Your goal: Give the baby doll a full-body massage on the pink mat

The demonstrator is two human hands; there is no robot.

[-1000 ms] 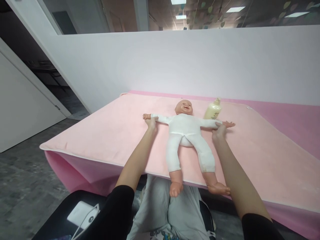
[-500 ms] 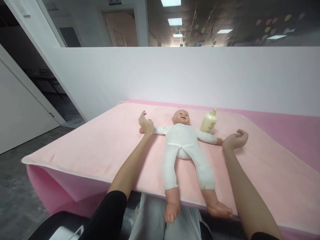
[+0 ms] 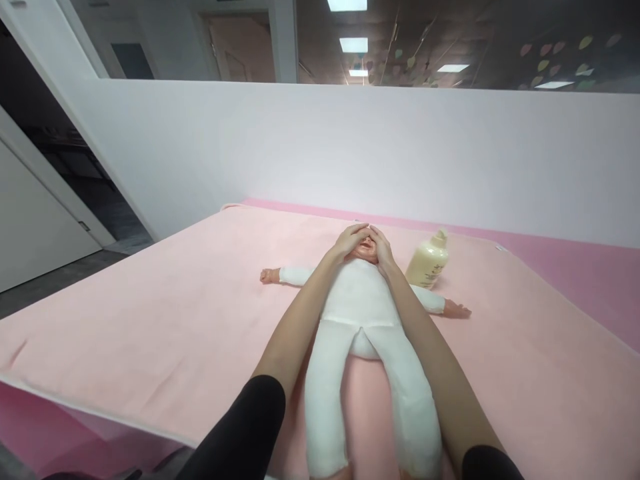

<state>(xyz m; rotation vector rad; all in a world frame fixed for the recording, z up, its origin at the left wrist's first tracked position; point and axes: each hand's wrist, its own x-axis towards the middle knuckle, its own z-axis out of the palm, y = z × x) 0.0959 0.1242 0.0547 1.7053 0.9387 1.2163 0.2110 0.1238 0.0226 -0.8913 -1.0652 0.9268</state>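
Doll (image 3: pixel 357 293): on its back on the pink-covered bench (image 3: pixel 200 313), beside the bottle (image 3: pixel 428 263).
Our hands: left hand (image 3: pixel 351 240) and right hand (image 3: pixel 383 248) curve loosely over the doll's head, gripping nothing.
Feel: we judge the body light and soft, the head firm, slightly slippery.
Hold: we'd take the padded torso.

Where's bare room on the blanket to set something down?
Left: the wide stretch of blanket outside the doll's outstretched arm. Right: the stretch beyond the bottle and other arm. Crowded: the head, with left hand and right hand on it, and where bottle and arm crowd together.
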